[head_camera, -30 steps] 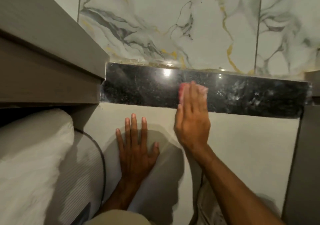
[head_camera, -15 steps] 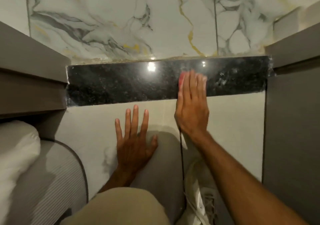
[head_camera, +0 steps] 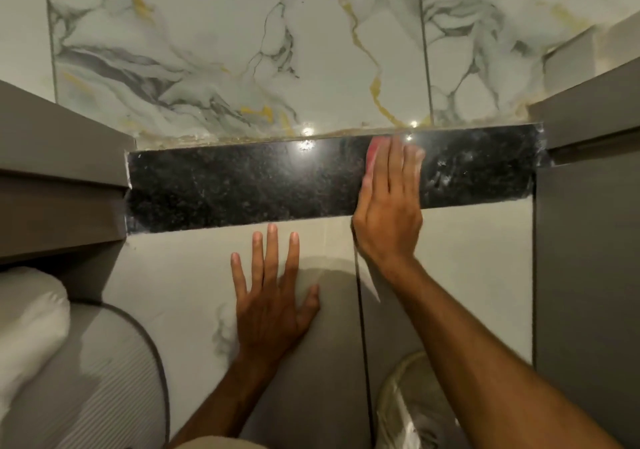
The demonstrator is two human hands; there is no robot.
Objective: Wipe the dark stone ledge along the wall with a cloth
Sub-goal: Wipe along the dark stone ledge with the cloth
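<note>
A glossy dark stone ledge [head_camera: 242,185] runs across the middle of the view under the marble wall. My right hand [head_camera: 389,206] lies flat on the ledge's right part, pressing a pink cloth [head_camera: 372,154] whose edge shows at my fingers' left side. The fingertips there are blurred. My left hand [head_camera: 273,296] rests flat on the pale wall panel below the ledge, fingers spread, holding nothing.
Grey cabinets stand at the left [head_camera: 59,189] and right [head_camera: 585,240] ends of the ledge. A white pillow [head_camera: 27,320] and a ribbed grey surface [head_camera: 97,379] lie at the lower left. A plastic-covered object [head_camera: 408,403] sits low, right of centre.
My right hand with the cloth has slid rightward along the ledge toward the right cabinet. The view has shifted right. My left hand stays flat on the panel.
</note>
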